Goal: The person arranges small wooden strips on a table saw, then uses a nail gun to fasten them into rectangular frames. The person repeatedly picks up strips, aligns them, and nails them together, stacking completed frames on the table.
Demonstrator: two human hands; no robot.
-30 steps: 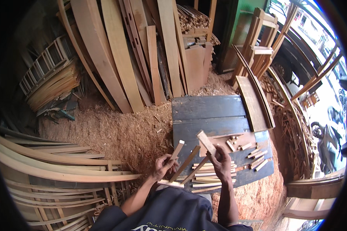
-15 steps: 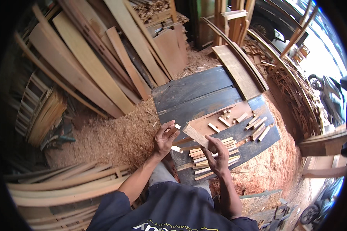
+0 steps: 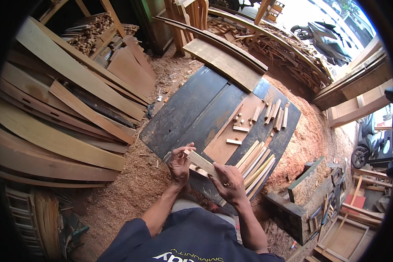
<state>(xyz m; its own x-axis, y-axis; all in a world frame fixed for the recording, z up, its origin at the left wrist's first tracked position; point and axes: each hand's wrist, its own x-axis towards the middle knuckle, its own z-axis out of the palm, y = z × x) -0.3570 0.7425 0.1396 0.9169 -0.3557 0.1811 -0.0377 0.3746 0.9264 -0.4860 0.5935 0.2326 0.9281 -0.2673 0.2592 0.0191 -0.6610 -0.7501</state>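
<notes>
Head view: your right hand [image 3: 230, 184] pinches one end of a wooden block [image 3: 201, 162] above the near edge of the table [image 3: 179, 122]; your left hand [image 3: 179, 166] curls beside the other end; whether it grips, I cannot tell.

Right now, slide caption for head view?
Right hand holds a wood piece, left hand at its end; thin strips on dark table.

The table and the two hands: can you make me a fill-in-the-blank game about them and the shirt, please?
1. The block in the right hand is made of ____.
2. The long sticks lie closer to the ____ hand.
3. The shirt sleeves are ____, not long.

Missing words: wood; right; short
</notes>
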